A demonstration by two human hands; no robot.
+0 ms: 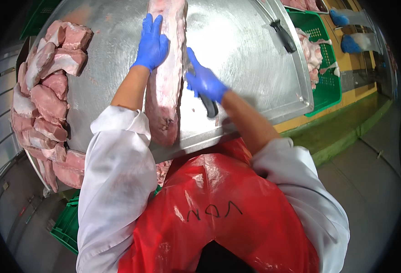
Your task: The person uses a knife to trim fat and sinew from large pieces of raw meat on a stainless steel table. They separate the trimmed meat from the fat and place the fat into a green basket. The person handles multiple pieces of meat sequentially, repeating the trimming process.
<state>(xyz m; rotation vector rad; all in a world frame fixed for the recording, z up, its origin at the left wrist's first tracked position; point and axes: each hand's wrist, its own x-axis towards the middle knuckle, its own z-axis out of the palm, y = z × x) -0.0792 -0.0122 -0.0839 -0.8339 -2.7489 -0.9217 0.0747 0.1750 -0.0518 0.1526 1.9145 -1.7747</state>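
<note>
A long pale strip of meat, like a pork loin (164,100), lies lengthwise on the metal tray table (114,41), its near end close to the front rim. My left hand (152,44), in a blue glove, rests flat on top of it with fingers stretched out. Just right of the loin, my gloved right hand (206,82) is closed around a knife (209,107). Its black handle sticks out below the palm toward me; most of the blade is hidden or blurred. The right index finger reaches forward beside the meat's edge.
Several cut meat pieces (50,107) are heaped along the left side. Another black-handled tool (282,35) lies at the tray's right edge. Beyond that rim, a green crate (330,86) holds pale trimmings (310,52). Another green crate (66,227) stands low at left.
</note>
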